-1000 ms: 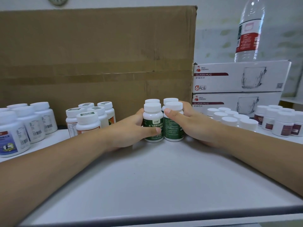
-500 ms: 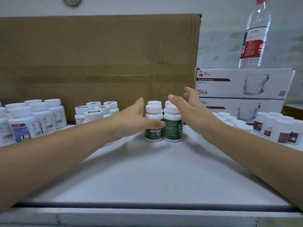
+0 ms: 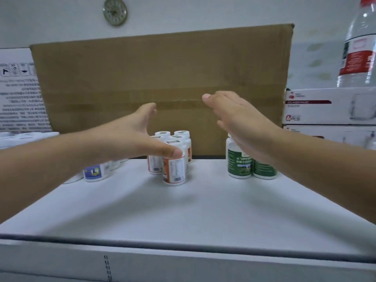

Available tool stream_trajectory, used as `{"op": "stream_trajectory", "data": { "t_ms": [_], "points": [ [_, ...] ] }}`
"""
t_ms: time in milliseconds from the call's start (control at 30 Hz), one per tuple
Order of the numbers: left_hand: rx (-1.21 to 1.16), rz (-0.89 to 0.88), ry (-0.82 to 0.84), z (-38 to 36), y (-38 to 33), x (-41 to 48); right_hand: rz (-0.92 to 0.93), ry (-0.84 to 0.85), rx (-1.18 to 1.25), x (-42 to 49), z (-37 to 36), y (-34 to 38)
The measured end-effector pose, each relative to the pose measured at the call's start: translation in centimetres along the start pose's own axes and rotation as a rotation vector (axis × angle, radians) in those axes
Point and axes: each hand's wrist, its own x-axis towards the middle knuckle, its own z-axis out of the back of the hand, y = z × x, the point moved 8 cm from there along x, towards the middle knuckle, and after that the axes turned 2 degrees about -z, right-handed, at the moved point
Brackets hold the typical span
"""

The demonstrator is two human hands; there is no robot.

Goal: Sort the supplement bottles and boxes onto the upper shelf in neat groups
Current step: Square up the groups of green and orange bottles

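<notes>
Green-labelled bottles (image 3: pixel 240 165) stand together on the white shelf (image 3: pixel 193 210), right of centre. My right hand (image 3: pixel 240 123) hovers above and in front of them, fingers straight, holding nothing. A cluster of several orange-labelled bottles (image 3: pixel 175 169) stands left of them. My left hand (image 3: pixel 140 137) is raised in front of that cluster with straight fingers, its thumb tip over the front bottle's cap; contact cannot be told. Bottles with blue labels (image 3: pixel 93 171) show under my left forearm.
A big brown cardboard box (image 3: pixel 162 82) stands right behind the bottles. Two white glass-mug boxes (image 3: pixel 329 106) are stacked at the right, with a water bottle (image 3: pixel 358 47) on top. A white printed box (image 3: pixel 18 92) stands at the far left.
Both hands have let go of the green bottles and lifted, fingers spread. My left hand has moved left over the orange bottles. The view has shifted left and upward.
</notes>
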Motion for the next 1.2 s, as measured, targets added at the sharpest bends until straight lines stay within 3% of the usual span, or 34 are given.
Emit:
{"op": "stream_trajectory", "data": {
  "t_ms": [233, 400, 633, 1000, 1200],
  "points": [
    [-0.145, 0.091, 0.138, -2.0, 7.7, 3.2, -0.136, 0.078, 0.032, 3.4, -5.9, -4.9],
    [-0.415, -0.032, 0.219, -4.5, 8.7, 5.0, -0.16, 0.18, 0.017, 3.1, -7.7, -7.6],
    [-0.52, -0.127, 0.234, -5.3, 8.3, 5.3, -0.088, 0.284, -0.007, 2.6, -9.0, -7.2],
    [-0.594, -0.161, 0.28, -5.7, 8.1, 5.1, -0.087, 0.208, -0.014, 2.9, -8.6, -7.6],
    [-0.587, -0.16, 0.28, -5.8, 8.2, 5.1, -0.088, 0.268, -0.006, 2.9, -9.0, -7.8]
  ]
}}
